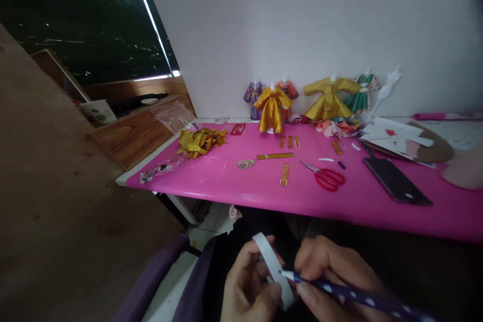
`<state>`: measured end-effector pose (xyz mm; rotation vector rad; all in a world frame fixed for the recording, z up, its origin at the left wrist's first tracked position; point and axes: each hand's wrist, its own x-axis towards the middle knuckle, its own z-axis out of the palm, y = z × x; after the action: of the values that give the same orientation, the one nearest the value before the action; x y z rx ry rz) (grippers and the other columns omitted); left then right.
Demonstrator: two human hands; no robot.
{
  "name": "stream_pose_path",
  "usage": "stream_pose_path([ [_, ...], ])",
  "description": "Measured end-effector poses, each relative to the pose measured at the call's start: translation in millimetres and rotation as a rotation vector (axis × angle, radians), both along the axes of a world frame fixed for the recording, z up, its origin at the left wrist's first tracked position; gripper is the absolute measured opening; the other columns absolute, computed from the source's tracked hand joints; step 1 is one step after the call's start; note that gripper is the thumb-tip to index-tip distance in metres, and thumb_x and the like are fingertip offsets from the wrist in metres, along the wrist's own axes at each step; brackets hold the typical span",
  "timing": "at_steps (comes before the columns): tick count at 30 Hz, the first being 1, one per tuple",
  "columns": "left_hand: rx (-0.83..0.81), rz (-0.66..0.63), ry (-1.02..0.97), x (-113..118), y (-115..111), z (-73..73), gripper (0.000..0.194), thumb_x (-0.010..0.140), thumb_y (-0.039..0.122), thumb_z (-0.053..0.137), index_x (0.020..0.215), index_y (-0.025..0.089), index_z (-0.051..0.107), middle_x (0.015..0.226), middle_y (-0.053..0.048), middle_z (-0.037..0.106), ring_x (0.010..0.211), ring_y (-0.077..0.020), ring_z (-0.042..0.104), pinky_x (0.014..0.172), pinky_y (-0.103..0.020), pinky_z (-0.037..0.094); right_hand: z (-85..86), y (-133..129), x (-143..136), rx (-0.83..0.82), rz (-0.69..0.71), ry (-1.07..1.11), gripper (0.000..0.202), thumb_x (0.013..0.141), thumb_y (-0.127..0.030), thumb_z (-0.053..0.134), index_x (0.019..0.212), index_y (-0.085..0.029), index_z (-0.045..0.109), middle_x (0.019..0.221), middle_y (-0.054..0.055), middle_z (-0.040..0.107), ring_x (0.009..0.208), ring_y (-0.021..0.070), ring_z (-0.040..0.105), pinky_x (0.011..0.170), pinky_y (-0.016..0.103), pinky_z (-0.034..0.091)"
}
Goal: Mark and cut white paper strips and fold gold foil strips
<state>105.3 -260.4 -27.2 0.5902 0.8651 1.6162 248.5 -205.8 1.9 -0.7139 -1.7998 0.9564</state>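
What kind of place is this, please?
Probably a small craft or sewing corner. The pink table holds red scissors and a pile of gold cloth scraps, and small dresses on stands line the wall.

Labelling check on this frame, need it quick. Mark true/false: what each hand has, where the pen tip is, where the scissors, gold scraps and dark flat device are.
1. The left hand holds a white strip. True.
2. The right hand is empty. False: it holds a dark blue pen with white spots.
3. The pen's tip is at the white strip. True.
4. The red-handled scissors lie on the pink table. True.
5. The pile of gold scraps is right of the scissors. False: it is to their left.
6. The dark flat device stands upright. False: it lies flat on the table.
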Motion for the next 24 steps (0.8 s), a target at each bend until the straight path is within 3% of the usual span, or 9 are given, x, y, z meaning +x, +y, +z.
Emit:
stream_pose_path([
  [24, 0.032, -0.014, 0.005, 4.6, 2.9, 6.0, 0.035, 0.067, 0.026, 0.088, 0.1, 0.029, 0.078, 0.075, 0.0, 0.069, 0.065, -0.0111, 0.055, 0.059, -0.02, 0.045, 0.8, 0.5, -0.7, 0.041, 0.007, -0.034, 0.018, 0.084, -0.018, 0.056, 0.074, -0.027, 0.044, 0.064, -0.007, 0.057, 0.054, 0.0102, 0.057, 0.052, 0.016, 0.049],
])
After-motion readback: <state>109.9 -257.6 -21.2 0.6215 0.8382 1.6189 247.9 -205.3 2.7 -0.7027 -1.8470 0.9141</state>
